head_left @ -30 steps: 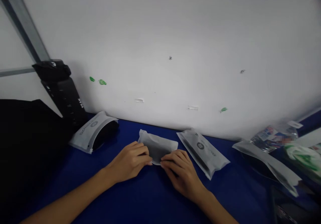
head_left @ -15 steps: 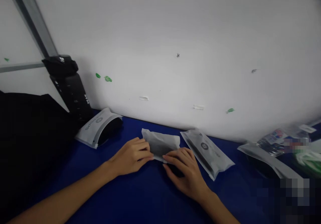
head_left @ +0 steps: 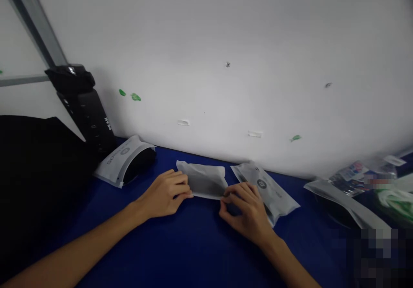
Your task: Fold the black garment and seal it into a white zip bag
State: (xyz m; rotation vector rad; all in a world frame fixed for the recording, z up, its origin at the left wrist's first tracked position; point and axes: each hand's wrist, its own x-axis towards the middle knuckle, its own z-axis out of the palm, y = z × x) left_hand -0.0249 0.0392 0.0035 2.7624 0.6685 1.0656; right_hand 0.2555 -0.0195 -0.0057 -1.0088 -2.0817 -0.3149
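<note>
A frosted zip bag (head_left: 206, 180) with something dark inside lies on the blue table in front of me. My left hand (head_left: 169, 193) pinches its near left corner between thumb and fingers. At the near right corner, the thumb and fingertips of my right hand (head_left: 245, 210) are closed on the bag's edge. Just beyond the right hand lies another frosted zip bag (head_left: 279, 195) with a round dark logo, partly covered by that hand. To the left, a third printed bag (head_left: 119, 161) gapes, showing black contents (head_left: 140, 165).
A black bottle (head_left: 85, 111) leans at the back left beside a large black item (head_left: 38, 185). On the right are a further frosted bag (head_left: 351, 206) with dark contents and a clear plastic package (head_left: 350, 176). A white wall (head_left: 206, 86) rises behind the blue table (head_left: 180, 253).
My right hand has slid rightward along the bag's near edge to its right corner. My left hand keeps its pinch on the left corner. The whole view has shifted slightly.
</note>
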